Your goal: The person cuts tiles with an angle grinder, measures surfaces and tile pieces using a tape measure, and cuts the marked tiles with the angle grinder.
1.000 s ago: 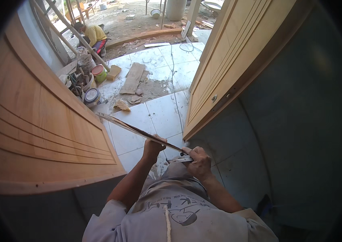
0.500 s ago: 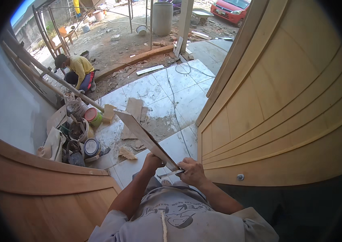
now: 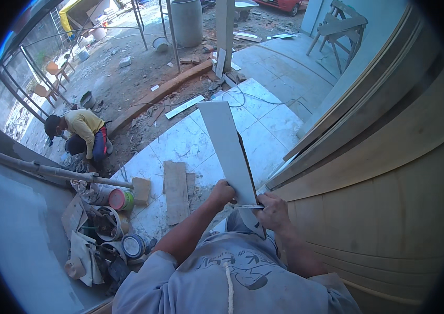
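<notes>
A long, narrow board (image 3: 225, 144) with a pale face and a dark, rough right edge points away from me, in front of my body. My left hand (image 3: 223, 194) is closed around its left edge. On the other side, my right hand (image 3: 274, 212) is closed at the board's right edge, holding a thin metal strip-like tool (image 3: 246, 206) that lies across the face. Its exact kind is unclear, and my fingers hide its right end. The board's near end reaches down against my shirt.
A wooden door (image 3: 379, 220) stands close on my right. Left are buckets (image 3: 134, 245), bags and a bamboo pole (image 3: 49, 168). Loose boards (image 3: 176, 191) lie on the white tiles, with a cable (image 3: 263, 101) beyond. A co-worker (image 3: 83, 133) crouches far left; a sawhorse (image 3: 339, 31) stands far right.
The board has swung to the right and now shows its pale face. Both hands have shifted right and slightly up with it. The view has turned, and the left door has almost left the picture.
</notes>
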{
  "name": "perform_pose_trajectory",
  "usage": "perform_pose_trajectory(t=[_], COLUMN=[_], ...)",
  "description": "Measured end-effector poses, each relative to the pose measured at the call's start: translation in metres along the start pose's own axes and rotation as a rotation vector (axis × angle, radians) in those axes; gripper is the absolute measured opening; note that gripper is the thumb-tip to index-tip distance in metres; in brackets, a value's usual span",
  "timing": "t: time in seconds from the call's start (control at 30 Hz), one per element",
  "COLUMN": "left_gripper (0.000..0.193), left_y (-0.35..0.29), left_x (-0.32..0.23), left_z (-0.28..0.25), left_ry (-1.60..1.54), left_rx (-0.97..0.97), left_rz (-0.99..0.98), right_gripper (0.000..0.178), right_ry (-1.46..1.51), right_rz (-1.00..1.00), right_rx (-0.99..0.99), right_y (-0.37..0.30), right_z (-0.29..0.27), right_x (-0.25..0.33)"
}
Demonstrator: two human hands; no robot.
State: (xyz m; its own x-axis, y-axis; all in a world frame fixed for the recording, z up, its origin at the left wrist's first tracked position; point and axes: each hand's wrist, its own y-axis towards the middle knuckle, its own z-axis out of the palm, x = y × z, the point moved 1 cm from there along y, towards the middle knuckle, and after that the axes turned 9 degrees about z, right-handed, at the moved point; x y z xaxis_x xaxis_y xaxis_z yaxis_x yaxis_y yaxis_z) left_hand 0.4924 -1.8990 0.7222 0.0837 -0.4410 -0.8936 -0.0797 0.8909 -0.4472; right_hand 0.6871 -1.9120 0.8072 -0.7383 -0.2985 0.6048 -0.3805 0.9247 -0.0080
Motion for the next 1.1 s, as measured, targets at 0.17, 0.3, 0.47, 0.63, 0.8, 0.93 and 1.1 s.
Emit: perform_pose_trajectory(t=[0.17, 0.3, 0.47, 0.63, 0.8, 0.93, 1.1], left_gripper=[0.041, 0.039, 0.037, 0.040, 0.042, 0.050, 0.058], left_y=[0.146, 0.246, 0.397, 0.543, 0.710, 0.822, 0.957], left_x=[-0.052, -0.088, -0.171, -0.229, -0.306, -0.392, -0.476], left_z=[-0.001, 0.003, 0.003, 0.022, 0.058, 0.092, 0.128], left_ry=[0.018, 0.073, -0.006, 0.041, 0.038, 0.172, 0.141], left_rx=[0.207, 0.124, 0.139, 0.172, 0.308, 0.490, 0.616], left_rz=[-0.004, -0.118, -0.094, -0.072, -0.048, -0.074, -0.032], right_gripper=[0.020, 0.024, 0.029, 0.030, 0.031, 0.033, 0.036], right_ry=[0.068, 0.127, 0.040, 0.070, 0.131, 0.114, 0.347], right_rz=[0.166, 0.259, 0.219, 0.328, 0.437, 0.581, 0.707], right_rx=[0.044, 0.123, 0.152, 0.165, 0.106, 0.061, -0.039], right_y=[0.146, 0.283, 0.436, 0.568, 0.711, 0.817, 0.945], right_z=[0.003, -0.015, -0.056, -0.088, -0.114, -0.169, -0.240], right_x=[-0.055, -0.088, -0.119, -0.163, -0.234, -0.272, -0.309])
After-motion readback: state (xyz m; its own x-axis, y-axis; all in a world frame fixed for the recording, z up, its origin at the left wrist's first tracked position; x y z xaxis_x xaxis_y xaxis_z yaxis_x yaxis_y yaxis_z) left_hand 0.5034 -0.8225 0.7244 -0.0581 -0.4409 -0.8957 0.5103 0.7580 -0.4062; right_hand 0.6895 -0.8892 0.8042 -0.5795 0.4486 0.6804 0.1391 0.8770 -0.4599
